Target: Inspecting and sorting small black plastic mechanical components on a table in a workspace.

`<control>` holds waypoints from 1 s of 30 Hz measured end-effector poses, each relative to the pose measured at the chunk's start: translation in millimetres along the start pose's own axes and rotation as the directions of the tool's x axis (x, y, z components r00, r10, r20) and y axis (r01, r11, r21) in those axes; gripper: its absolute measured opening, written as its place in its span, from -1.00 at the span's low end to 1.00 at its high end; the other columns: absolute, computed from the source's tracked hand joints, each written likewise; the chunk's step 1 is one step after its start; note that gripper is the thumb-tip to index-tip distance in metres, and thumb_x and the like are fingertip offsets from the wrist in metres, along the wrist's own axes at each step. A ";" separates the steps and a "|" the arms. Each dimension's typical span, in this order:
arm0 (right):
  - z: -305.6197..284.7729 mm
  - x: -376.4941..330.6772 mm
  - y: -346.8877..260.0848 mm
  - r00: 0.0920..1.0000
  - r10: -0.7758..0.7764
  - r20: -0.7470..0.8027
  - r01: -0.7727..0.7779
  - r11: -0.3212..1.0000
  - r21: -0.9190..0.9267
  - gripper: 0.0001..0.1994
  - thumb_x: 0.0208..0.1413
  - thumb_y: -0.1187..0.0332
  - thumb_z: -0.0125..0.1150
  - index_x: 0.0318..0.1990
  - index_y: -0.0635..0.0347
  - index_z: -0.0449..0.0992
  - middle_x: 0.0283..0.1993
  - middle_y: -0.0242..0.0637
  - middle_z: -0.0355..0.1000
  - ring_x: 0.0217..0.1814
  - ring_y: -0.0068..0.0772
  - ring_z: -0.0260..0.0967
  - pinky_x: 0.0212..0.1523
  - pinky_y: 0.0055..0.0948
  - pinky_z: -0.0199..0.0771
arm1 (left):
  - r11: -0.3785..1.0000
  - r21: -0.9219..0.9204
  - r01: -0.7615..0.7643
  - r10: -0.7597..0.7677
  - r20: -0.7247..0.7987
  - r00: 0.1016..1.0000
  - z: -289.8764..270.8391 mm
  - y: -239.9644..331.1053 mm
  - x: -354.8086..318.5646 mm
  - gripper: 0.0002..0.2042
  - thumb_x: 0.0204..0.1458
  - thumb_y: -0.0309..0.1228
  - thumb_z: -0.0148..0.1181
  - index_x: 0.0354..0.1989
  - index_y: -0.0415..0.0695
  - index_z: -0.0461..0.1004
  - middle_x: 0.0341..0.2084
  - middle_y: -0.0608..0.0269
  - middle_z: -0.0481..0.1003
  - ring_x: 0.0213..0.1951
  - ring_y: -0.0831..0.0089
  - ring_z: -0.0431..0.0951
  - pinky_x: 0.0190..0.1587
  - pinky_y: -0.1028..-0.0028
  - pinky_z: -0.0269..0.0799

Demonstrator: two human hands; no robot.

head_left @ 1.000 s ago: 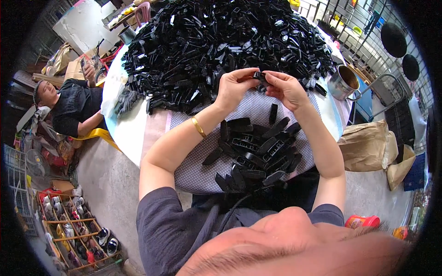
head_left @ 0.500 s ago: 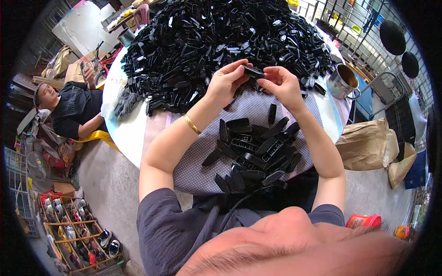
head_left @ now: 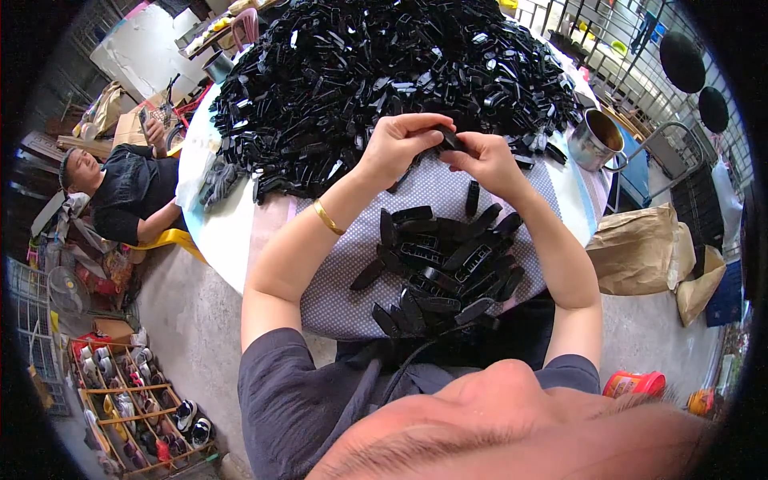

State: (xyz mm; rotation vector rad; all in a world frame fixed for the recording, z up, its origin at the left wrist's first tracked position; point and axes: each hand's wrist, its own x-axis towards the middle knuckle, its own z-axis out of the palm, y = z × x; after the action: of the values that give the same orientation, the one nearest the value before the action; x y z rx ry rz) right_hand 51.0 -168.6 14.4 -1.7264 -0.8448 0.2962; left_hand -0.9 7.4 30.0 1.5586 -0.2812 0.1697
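Observation:
Between both my hands is a small, elongated black plastic piece (head_left: 449, 138), held over the table in front of the large heap. My left hand (head_left: 398, 147) pinches its left end, and a gold bracelet circles that wrist. My right hand (head_left: 486, 162) grips the right end with thumb and fingers. Behind them rises a big heap of similar glossy black plastic pieces (head_left: 360, 72). Nearer to me, between my forearms, lies a smaller pile of black pieces (head_left: 440, 264) on the patterned cloth (head_left: 336, 272). The fingers cover part of the held piece.
A metal mug (head_left: 594, 142) stands at the table's right edge. A grey cloth bundle (head_left: 220, 182) lies on the left edge. Another person (head_left: 132, 188) sits at the left holding a phone. Brown paper bags (head_left: 636, 252) are on the right, a shoe rack (head_left: 136, 400) at the lower left.
My hands have drawn closer together, and the black piece between them has turned from lying nearly level to a steeper tilt. The piles look the same.

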 end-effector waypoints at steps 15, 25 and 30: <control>-4.8 11.9 19.4 0.882 -0.443 0.158 0.430 0.623 -0.653 -0.72 -0.18 0.45 0.15 -0.21 0.06 0.51 -0.22 -0.36 0.44 -0.16 -0.25 0.30 -0.15 -0.37 0.40 | 0.910 0.389 -0.145 0.028 0.291 0.956 18.0 37.9 -24.9 -0.69 -0.12 -0.52 0.22 -0.14 -0.23 0.43 -0.42 0.19 0.52 -0.36 0.52 0.51 -0.26 0.55 0.44; 37.4 23.4 17.6 0.724 -0.388 0.571 0.678 0.556 -0.481 -0.59 -0.12 0.41 0.14 -0.01 0.08 0.39 -0.06 -0.36 0.37 -0.11 -0.28 0.25 -0.08 -0.38 0.34 | 0.689 0.503 -0.522 0.306 0.451 0.838 35.8 24.7 -73.8 -0.78 -0.24 -0.39 0.29 -0.38 -0.16 0.49 -0.35 0.20 0.46 -0.26 0.24 0.42 -0.14 0.30 0.33; 28.6 4.2 12.3 0.898 -0.334 0.286 0.439 0.707 -0.554 -0.67 -0.16 0.40 0.16 -0.13 0.11 0.41 -0.32 -0.17 0.34 -0.35 -0.15 0.37 -0.33 -0.30 0.42 | 0.341 0.934 -0.105 0.202 0.036 0.979 -27.7 7.8 -50.3 -0.82 -0.20 -0.38 0.24 -0.41 -0.19 0.53 -0.46 0.14 0.41 -0.30 0.22 0.39 -0.23 0.32 0.33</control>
State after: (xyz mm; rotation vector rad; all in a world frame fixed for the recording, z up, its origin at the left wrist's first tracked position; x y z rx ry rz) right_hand 41.9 -146.0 -5.5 -2.0618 -1.5306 -0.1523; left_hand -49.2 38.6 23.5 2.7014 -0.2713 0.6496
